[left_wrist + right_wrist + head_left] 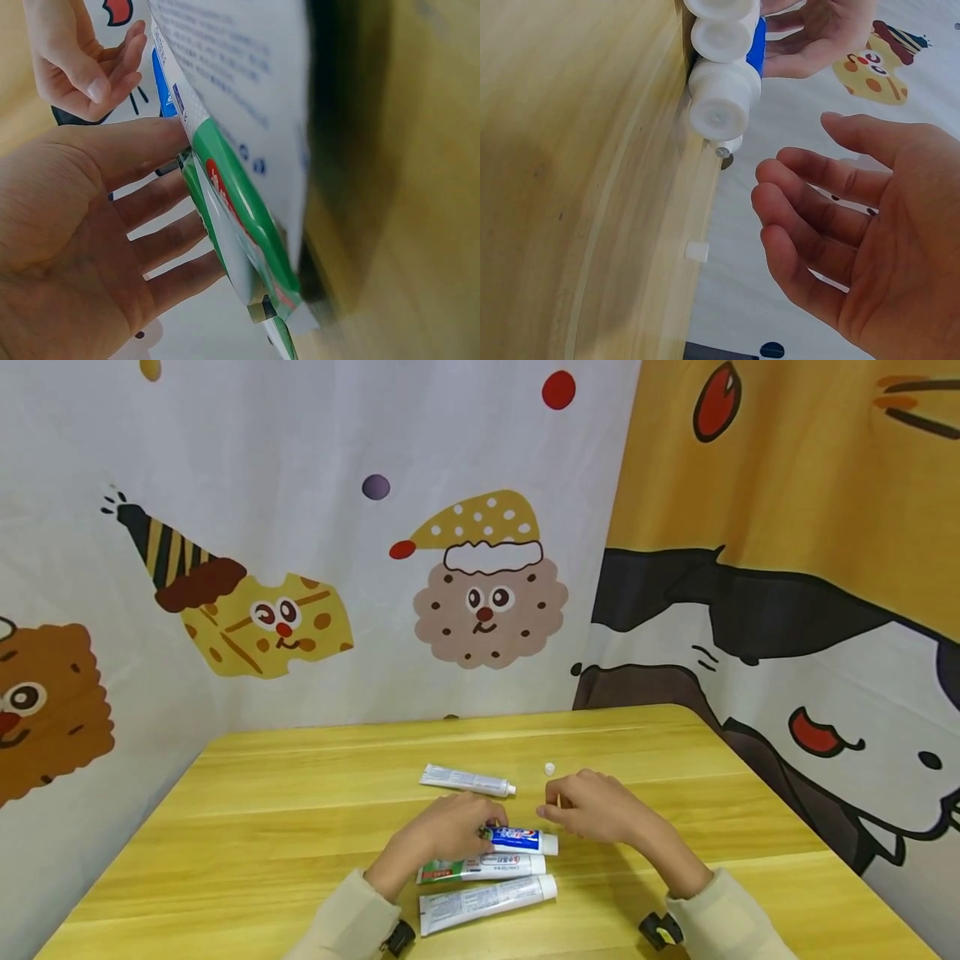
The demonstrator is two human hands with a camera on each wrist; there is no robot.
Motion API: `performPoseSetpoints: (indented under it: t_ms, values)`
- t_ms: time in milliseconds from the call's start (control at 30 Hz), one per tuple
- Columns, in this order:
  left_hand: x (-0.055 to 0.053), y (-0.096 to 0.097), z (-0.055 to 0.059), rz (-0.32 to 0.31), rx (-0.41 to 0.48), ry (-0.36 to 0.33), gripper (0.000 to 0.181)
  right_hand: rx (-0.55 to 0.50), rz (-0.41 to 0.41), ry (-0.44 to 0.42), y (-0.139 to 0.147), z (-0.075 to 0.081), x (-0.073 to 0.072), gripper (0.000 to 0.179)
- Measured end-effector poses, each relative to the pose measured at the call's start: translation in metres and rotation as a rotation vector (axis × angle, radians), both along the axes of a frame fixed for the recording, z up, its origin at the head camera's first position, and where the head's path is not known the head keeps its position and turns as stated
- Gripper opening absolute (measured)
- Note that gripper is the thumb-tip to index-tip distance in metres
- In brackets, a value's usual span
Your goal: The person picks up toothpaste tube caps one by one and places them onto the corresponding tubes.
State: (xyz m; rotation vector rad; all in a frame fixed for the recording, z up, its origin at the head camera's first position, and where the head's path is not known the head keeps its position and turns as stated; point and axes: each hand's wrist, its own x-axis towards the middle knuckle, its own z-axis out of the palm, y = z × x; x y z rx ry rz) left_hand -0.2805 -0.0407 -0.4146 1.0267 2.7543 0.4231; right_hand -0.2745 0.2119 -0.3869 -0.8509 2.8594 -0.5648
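My left hand [448, 831] holds the left end of a blue and white toothpaste tube [519, 840], the thumb on the near side and the fingers beyond it. Right in front of that tube lies a green and white toothpaste tube [501, 866]. Nearest me is a white toothpaste tube [483, 903] covered in small print. All three have white caps pointing right. Just right of the blue tube hovers my right hand [870, 240], its fingers loosely bent around nothing. A slimmer toothpaste tube [467, 779] lies farther back, its bare nozzle showing in the right wrist view.
A small white cap [550, 768] rests on the wooden table [300, 827] beyond my right hand. Behind the table's far edge hangs a curtain [300, 468] printed with cartoon figures. Dark wrist straps [660, 931] sit at both sleeves.
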Motion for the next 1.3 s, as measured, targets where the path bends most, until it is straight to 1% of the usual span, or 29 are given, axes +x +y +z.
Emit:
performPoseSetpoints:
  t_ms: [300, 500, 600, 800, 933, 1033, 1100, 1167, 1233, 1300]
  values:
    - [0.001, 0.000, 0.001, -0.004, 0.006, 0.009, 0.031, -0.003, 0.001, -0.013, 0.001, 0.001, 0.000, 0.028]
    - [0.002, 0.000, 0.000, -0.003, 0.002, 0.025, 0.031, -0.007, -0.003, -0.012, 0.001, 0.001, 0.001, 0.024]
    - [0.002, 0.000, 0.000, -0.004, 0.004, 0.026, 0.030, -0.009, -0.005, -0.004, 0.001, 0.002, 0.001, 0.025]
    - [0.003, -0.001, 0.002, -0.003, 0.010, 0.021, 0.031, -0.012, -0.019, 0.037, 0.004, 0.004, 0.000, 0.026]
    - [0.001, -0.002, 0.007, -0.013, 0.031, -0.003, 0.033, -0.027, -0.035, 0.054, 0.010, 0.008, -0.001, 0.027]
    - [-0.002, -0.006, 0.014, -0.018, 0.078, -0.014, 0.033, -0.047, -0.053, 0.061, 0.015, 0.012, -0.001, 0.027]
    - [-0.005, -0.009, 0.019, -0.018, 0.116, 0.007, 0.033, -0.067, -0.064, 0.061, 0.018, 0.016, -0.002, 0.028]
    - [-0.010, -0.011, 0.023, -0.008, 0.142, 0.056, 0.031, -0.082, -0.078, 0.062, 0.020, 0.020, -0.004, 0.028]
    - [-0.016, -0.013, 0.025, 0.006, 0.144, 0.117, 0.029, -0.103, -0.098, 0.063, 0.022, 0.025, -0.007, 0.026]
    - [-0.024, -0.013, 0.025, 0.023, 0.127, 0.167, 0.029, -0.133, -0.115, 0.067, 0.023, 0.029, -0.011, 0.024]
